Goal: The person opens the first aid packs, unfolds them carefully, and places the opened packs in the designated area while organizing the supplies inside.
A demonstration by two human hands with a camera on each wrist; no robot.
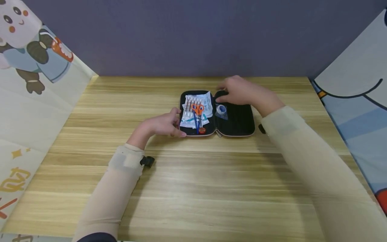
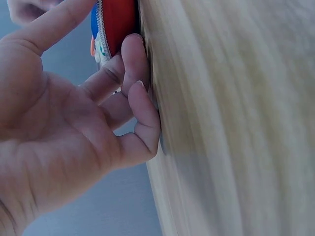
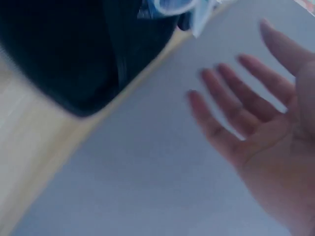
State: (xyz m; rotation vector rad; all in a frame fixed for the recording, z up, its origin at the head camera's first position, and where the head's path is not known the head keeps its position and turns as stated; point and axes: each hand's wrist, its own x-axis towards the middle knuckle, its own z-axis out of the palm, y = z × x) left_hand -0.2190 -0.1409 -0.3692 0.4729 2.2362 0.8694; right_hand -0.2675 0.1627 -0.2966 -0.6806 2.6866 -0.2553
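Observation:
A zip case [image 1: 237, 121] lies unfolded on the table, its black lining facing up. Its left half holds a pair of orange-handled scissors [image 1: 198, 109], several white tubes [image 1: 188, 104] in clear packaging, white packets [image 1: 208, 104] and a small round orange-red piece [image 1: 202, 130]. A roll of blue-and-white tape [image 1: 221, 109] in a clear bag sits right of the fold. My left hand [image 1: 164, 124] holds the case at its left near corner, fingers bent against the red outer side [image 2: 118, 24]. My right hand [image 1: 239, 90], fingers spread and holding nothing, hovers over the far edge by the fold.
The wooden table [image 1: 211, 188] meets a dark grey-blue wall [image 1: 193, 37] behind the case. Printed panels with cartoon figures [image 1: 39, 43] stand at the left and right sides. A black strap end [image 1: 147, 161] sticks out from the left sleeve.

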